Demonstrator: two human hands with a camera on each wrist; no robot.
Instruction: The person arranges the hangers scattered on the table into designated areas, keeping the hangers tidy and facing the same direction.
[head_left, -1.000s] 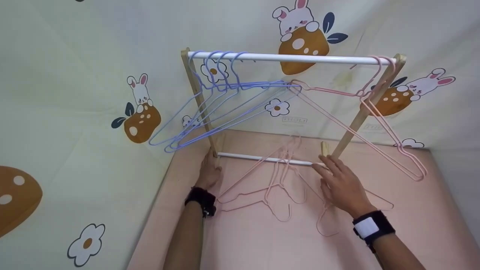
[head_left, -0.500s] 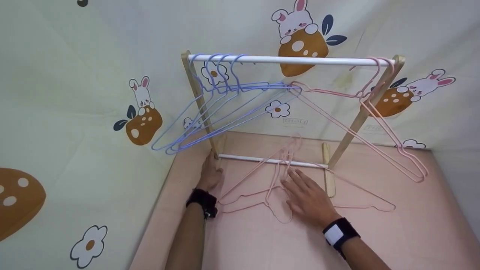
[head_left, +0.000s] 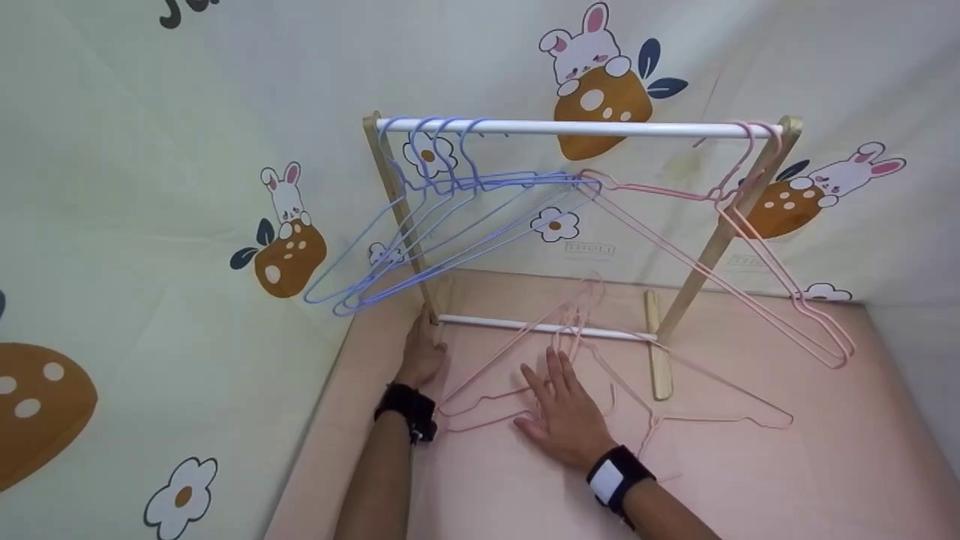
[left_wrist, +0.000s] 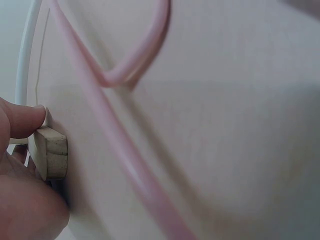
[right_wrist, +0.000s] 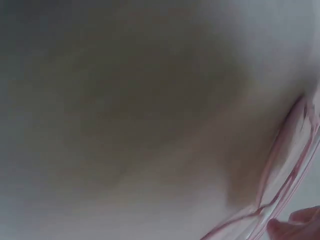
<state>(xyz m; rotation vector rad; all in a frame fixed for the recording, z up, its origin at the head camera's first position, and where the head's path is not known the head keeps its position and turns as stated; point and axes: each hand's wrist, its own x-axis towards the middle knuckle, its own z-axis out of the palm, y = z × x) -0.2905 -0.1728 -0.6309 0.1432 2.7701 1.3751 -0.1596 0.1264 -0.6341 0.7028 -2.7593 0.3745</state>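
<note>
A small clothes rack with wooden legs and a white top rail stands in the head view. At its lower left corner my left hand grips the rack's wooden foot, thumb along one side and fingers round the other in the left wrist view. Thin pink hangers lie overlapping on the pink surface in front of the rack. My right hand is over the hangers at the left, fingers extended and spread, its fingertips close beside pink wire in the right wrist view. It hides part of those hangers.
Several blue hangers hang at the rail's left end, and pink hangers hang at its right end. A lower white bar joins the legs; the right wooden foot juts forward. Bunny-printed fabric walls enclose the space.
My right hand has left the rack's lower right corner and moved left over the lying pink hangers, its fingers spreading. My left hand has stayed on the rack's foot.
</note>
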